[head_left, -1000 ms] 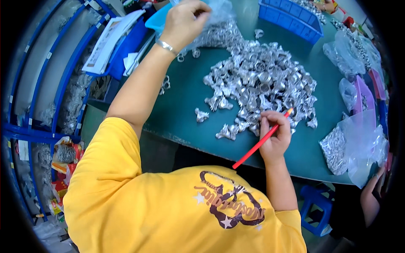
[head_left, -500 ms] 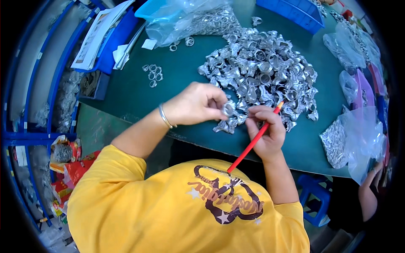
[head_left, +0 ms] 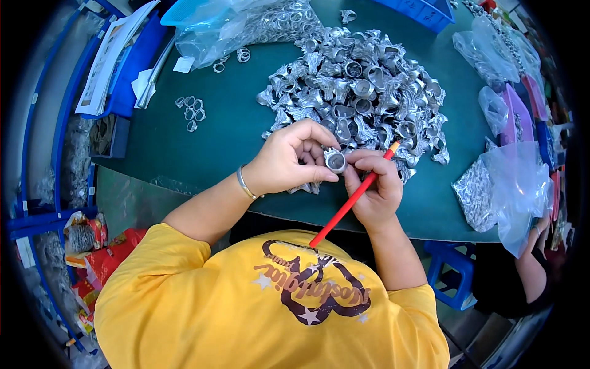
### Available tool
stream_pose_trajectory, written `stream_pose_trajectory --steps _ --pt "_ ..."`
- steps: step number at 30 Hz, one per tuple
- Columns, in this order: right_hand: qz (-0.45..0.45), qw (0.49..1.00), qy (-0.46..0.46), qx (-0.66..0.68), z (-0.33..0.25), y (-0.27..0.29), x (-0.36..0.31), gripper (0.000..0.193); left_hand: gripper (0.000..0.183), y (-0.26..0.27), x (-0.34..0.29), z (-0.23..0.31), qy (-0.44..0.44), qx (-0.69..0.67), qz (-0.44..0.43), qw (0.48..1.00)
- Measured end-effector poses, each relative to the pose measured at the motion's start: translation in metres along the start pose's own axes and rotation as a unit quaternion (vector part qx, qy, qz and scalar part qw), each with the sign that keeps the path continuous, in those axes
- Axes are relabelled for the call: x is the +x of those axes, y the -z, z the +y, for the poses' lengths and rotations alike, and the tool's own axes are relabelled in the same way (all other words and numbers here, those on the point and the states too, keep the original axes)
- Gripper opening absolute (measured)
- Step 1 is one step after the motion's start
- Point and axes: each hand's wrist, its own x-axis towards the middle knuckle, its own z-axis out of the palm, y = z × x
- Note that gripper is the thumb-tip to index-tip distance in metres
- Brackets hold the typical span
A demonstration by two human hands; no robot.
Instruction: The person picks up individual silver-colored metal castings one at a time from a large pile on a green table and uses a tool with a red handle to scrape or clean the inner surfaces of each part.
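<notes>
While the left hand [head_left: 286,161] pinched one silver-coloured metal ring [head_left: 335,161] between thumb and fingers, the right hand [head_left: 378,194] met it from the other side, thumb and forefinger close together at the ring's edge; whether they touched it could not be told. The ring was above the near side of the pile, its round opening turned upward.

Item: red pencil [head_left: 350,208], tan-tipped, lodged slantwise in the right hand, lower end toward the yellow T-shirt [head_left: 258,301].

Item: heap of ornate silver-coloured castings [head_left: 369,92], on the green tabletop [head_left: 236,104].

Item: cluster of small rings [head_left: 192,112], left of the heap.

Item: clear plastic bag of rings [head_left: 279,23], beyond the cluster, beside a light-blue basket [head_left: 179,12].

Item: metal bangle [head_left: 246,183], on the left wrist.
</notes>
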Motion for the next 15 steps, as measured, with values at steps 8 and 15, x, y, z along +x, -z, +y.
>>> stream_pose_trajectory --steps 8,15 --pt "0.028 0.999 -0.014 0.017 0.0 0.002 -0.001 0.023 0.031 -0.005 -0.002 0.001 -0.048 0.133 0.002 0.99" --pt "0.017 0.994 -0.049 0.1 -0.005 0.004 -0.003 0.023 0.034 -0.006 -0.004 -0.008 -0.051 0.05 0.009 0.997"
